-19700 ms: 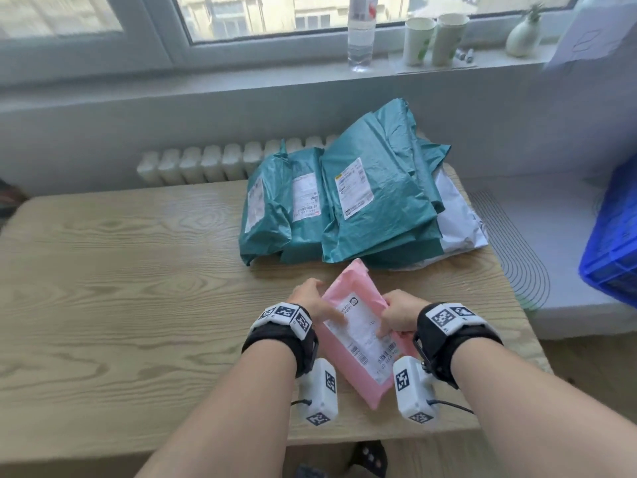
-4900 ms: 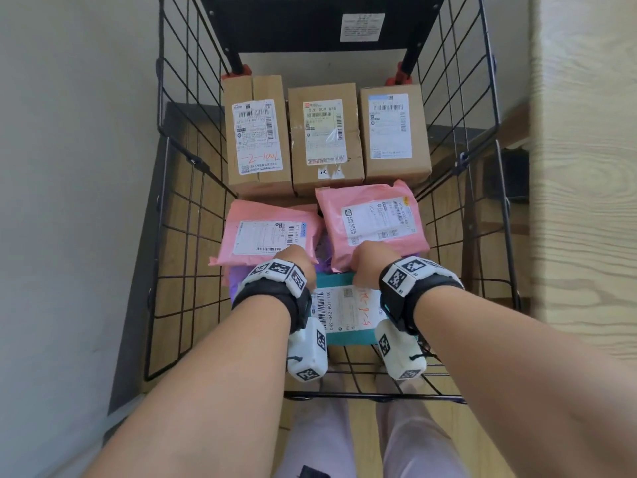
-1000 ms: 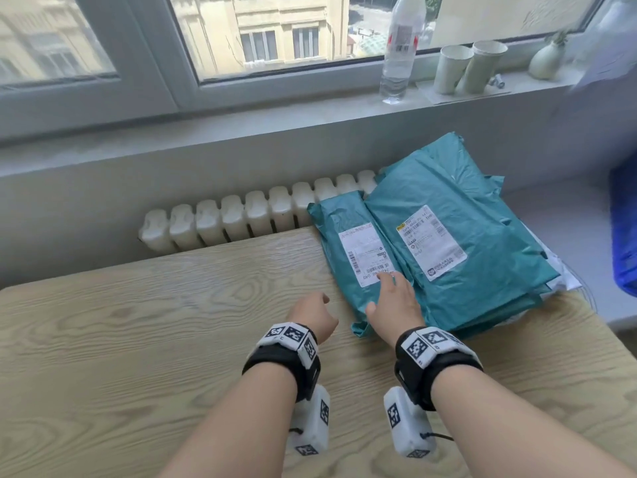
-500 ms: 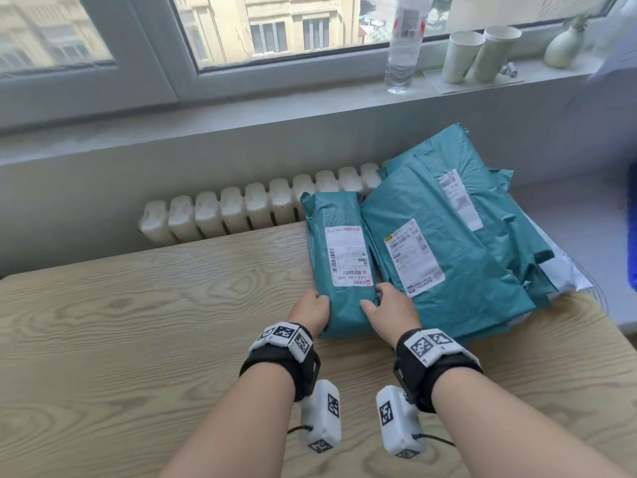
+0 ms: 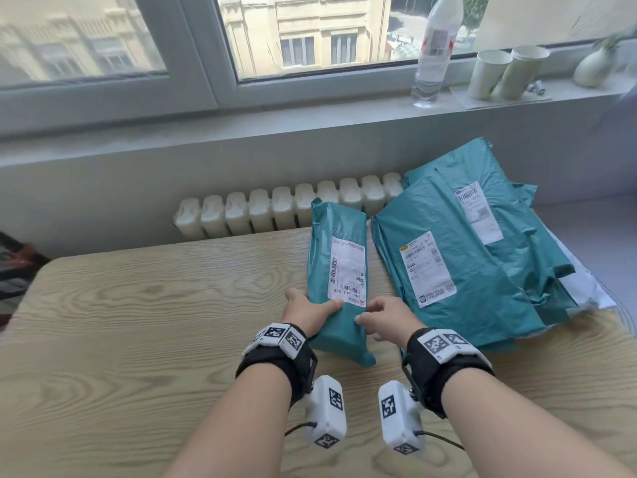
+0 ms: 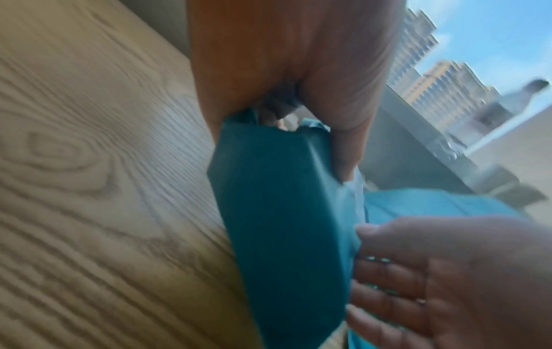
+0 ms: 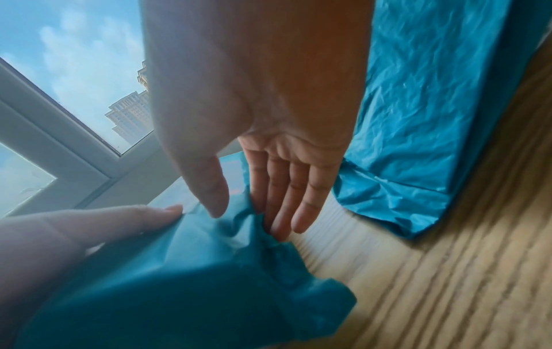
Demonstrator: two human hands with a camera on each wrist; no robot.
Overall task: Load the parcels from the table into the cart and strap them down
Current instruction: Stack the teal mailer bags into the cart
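Note:
A narrow teal parcel point(image 5: 339, 270) with a white label lies lengthwise on the wooden table point(image 5: 138, 322), apart from the pile. My left hand point(image 5: 310, 310) grips its near left edge, thumb on top and fingers beneath, as the left wrist view shows on the parcel point(image 6: 283, 224). My right hand point(image 5: 379, 313) pinches the near right edge. Its thumb is on top and the fingers point(image 7: 280, 200) lie along the crumpled side of the parcel point(image 7: 194, 283). A pile of larger teal parcels point(image 5: 465, 263) sits to the right. The cart is out of view.
A white parcel point(image 5: 582, 288) lies under the teal pile near the table's right edge. A radiator point(image 5: 282, 212) stands behind the table. On the windowsill are a water bottle point(image 5: 434, 53), two paper cups point(image 5: 506, 72) and a small vase point(image 5: 593, 65).
The narrow teal parcel has slid toward me and left, opening a gap from the pile. Both hands moved from its near end to grip its two near edges.

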